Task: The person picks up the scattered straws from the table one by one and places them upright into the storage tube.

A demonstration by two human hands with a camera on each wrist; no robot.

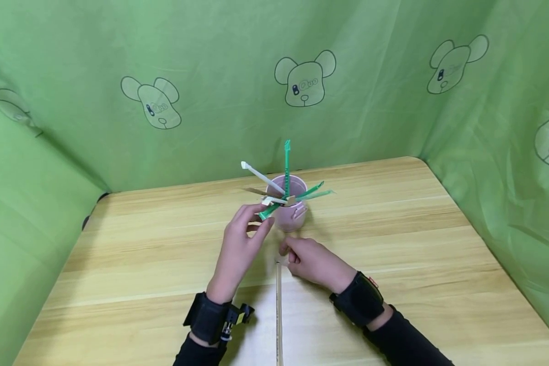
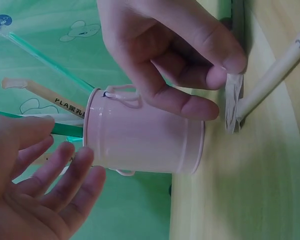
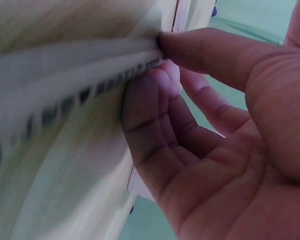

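Note:
A pale pink bucket stands on the table, holding several wrapped straws that lean outward: a green straw, a white straw and a tan straw printed "PLA" among them. My left hand is beside the bucket's rim, its fingers loosely bent and its thumb overlapping a low-leaning green straw. In front of the bucket, my right hand pinches the crumpled wrapper end of a long wrapped straw, which runs toward me over the table. Dark print shows along that straw in the right wrist view.
The wood-grain table has a rounded far corner. Green cloth printed with bear heads hangs behind the table and along both sides. A handle sticks out from the bucket's side. Black bands with devices circle both wrists.

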